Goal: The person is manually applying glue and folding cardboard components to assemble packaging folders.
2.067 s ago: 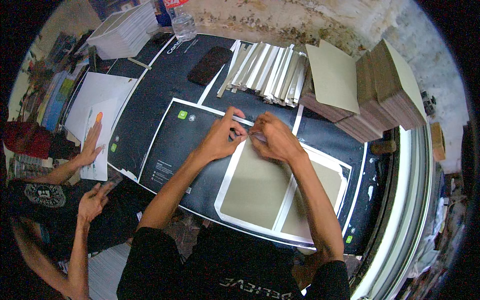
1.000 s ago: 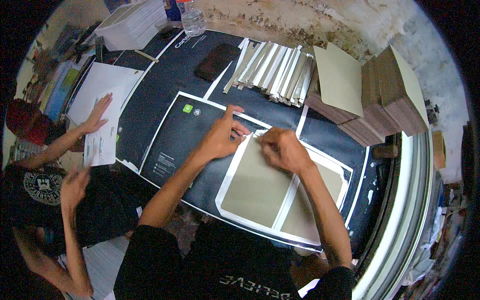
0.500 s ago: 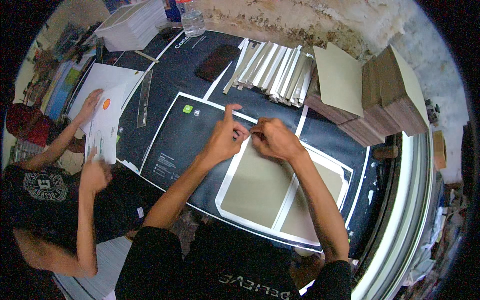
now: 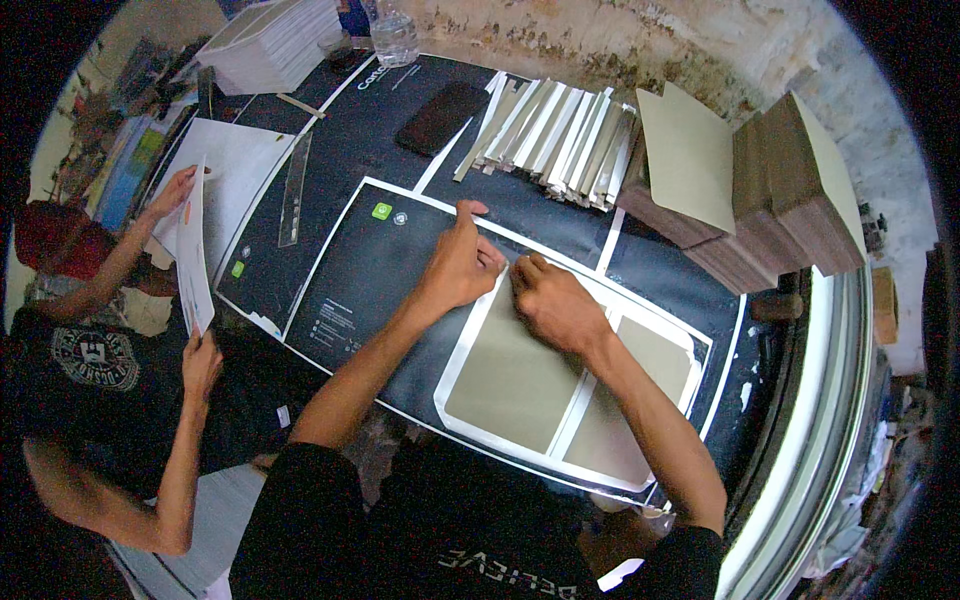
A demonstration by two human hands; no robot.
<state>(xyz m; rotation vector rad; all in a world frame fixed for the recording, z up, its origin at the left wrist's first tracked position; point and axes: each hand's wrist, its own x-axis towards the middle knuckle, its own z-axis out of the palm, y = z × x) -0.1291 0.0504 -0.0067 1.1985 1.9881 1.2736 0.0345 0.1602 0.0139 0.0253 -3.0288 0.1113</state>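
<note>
1. Far left: a co-worker sits beside the worktop (image 4: 400,150), partly cut off by the dark fisheye rim. One co-worker's hand (image 4: 172,192) rests on a white sheet (image 4: 240,170); the other co-worker's hand (image 4: 203,362) holds a second white sheet (image 4: 193,255) on edge, so its face is hard to make out.
2. Upper left: a stack of white sheets (image 4: 270,40) and a clear bottle (image 4: 392,35) are clipped by the top edge. A clear ruler strip (image 4: 295,190) lies on the dark printed sheet (image 4: 380,270) that covers the worktop.
3. Centre: left hand (image 4: 458,265) comes in from the lower edge, forearm raised diagonally, thumb stuck up, fingers curled down onto the top left corner of the grey board (image 4: 515,370). What it pinches is hidden under the fingers.
4. Just right of it: right hand (image 4: 555,300), knuckles up, fingers folded, pressing the top edge of the same board. The two hands are nearly touching; whether they pinch the white border strip I cannot tell.
5. The grey board lies flat, below and between both hands, framed in white, with a second grey board (image 4: 640,400) just beside it on the right; the right forearm crosses over their shared gap.
6. Upper centre: a dark phone (image 4: 440,115) and a row of folded white-grey strips (image 4: 555,135).
7. Right: stacks of brown-edged boards (image 4: 780,200), well apart from the hands; the far rim is bent and dim.
</note>
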